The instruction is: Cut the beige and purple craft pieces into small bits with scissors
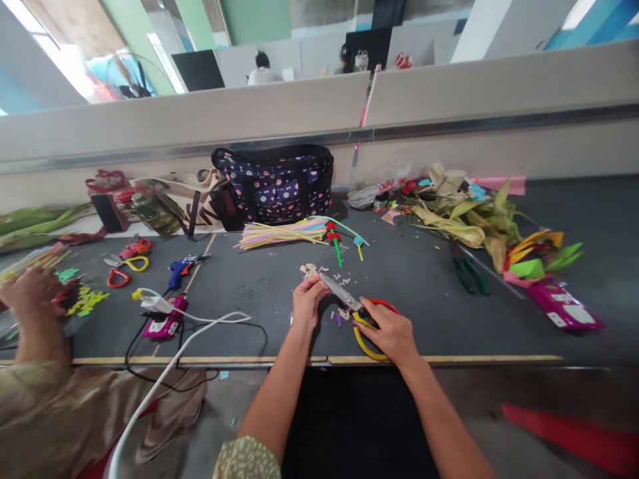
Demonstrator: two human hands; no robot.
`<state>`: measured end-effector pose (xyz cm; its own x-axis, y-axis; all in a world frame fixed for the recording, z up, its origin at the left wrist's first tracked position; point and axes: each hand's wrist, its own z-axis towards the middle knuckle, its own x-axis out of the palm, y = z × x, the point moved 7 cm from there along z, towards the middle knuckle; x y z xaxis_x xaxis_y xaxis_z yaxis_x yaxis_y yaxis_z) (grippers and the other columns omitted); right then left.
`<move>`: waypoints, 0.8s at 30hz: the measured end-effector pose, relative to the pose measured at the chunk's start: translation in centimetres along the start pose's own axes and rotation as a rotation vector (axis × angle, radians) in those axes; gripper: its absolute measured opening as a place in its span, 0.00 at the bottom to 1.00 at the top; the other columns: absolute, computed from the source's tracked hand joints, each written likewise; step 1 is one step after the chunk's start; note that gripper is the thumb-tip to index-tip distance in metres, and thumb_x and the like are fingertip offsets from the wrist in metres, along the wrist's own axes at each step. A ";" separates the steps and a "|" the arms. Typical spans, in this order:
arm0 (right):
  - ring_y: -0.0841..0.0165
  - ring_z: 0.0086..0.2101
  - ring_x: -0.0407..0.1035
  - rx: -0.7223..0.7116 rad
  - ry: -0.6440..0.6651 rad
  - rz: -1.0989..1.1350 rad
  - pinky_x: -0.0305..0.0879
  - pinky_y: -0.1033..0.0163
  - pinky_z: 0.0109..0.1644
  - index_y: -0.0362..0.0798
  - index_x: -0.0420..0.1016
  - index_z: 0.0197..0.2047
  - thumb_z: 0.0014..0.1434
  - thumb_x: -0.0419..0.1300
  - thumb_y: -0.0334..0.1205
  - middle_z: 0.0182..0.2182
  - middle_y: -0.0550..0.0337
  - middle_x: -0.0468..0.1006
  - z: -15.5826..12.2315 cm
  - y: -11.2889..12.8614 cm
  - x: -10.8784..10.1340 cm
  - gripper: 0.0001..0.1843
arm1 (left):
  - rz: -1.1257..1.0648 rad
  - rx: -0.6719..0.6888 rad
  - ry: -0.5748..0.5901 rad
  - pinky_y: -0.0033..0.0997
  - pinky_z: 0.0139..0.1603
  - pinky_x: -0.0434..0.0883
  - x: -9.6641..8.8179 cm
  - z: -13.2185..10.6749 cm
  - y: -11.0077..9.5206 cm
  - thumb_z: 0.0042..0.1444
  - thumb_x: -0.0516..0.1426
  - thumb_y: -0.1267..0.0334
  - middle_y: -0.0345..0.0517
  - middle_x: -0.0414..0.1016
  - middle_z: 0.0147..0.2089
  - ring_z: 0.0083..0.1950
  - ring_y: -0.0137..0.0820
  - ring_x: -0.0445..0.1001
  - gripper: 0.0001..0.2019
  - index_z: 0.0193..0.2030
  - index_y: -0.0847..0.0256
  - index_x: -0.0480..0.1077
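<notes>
My right hand (392, 332) grips a pair of scissors (367, 316) with red and yellow handles, its blades pointing up-left over the dark table (429, 313). My left hand (307, 303) pinches a small pale piece (310, 271) at the blade tips. Tiny cut scraps (342, 313) lie on the table between my hands. A bundle of pastel straws (282, 234) lies just beyond, with small red and blue flower-like pieces (335, 236) beside it.
A polka-dot bag (277, 183) and a tote stand at the back wall. Dried leaves and coloured foam pieces (494, 229) are piled at the right with green pliers (469, 274). Left are a glue gun (182, 267), a pink device with cables (164, 322), spare scissors (127, 266), and another person's hand (30, 293).
</notes>
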<state>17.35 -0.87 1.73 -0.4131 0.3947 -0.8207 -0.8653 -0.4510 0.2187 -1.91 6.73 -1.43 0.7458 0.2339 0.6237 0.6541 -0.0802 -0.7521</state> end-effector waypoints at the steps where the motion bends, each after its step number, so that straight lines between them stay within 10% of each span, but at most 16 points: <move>1: 0.71 0.30 0.71 0.001 -0.004 0.002 0.61 0.68 0.34 0.48 0.69 0.58 0.61 0.55 0.53 0.30 0.59 0.77 0.0 0.0 0.0 0.26 | 0.002 0.003 -0.005 0.27 0.35 0.75 0.0 0.0 0.0 0.36 0.70 0.68 0.46 0.79 0.28 0.26 0.28 0.77 0.14 0.33 0.67 0.77; 24: 0.71 0.32 0.73 0.002 0.034 0.053 0.65 0.68 0.37 0.46 0.68 0.59 0.62 0.55 0.53 0.34 0.56 0.79 -0.3 -0.5 0.9 0.28 | -0.005 -0.022 -0.009 0.30 0.35 0.75 -0.1 0.0 0.1 0.38 0.69 0.69 0.47 0.79 0.27 0.26 0.29 0.76 0.13 0.34 0.68 0.77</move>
<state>17.48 -0.55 0.78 -0.4483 0.3425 -0.8256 -0.8432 -0.4686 0.2635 -1.85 6.69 -1.57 0.7418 0.2426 0.6252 0.6603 -0.1006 -0.7443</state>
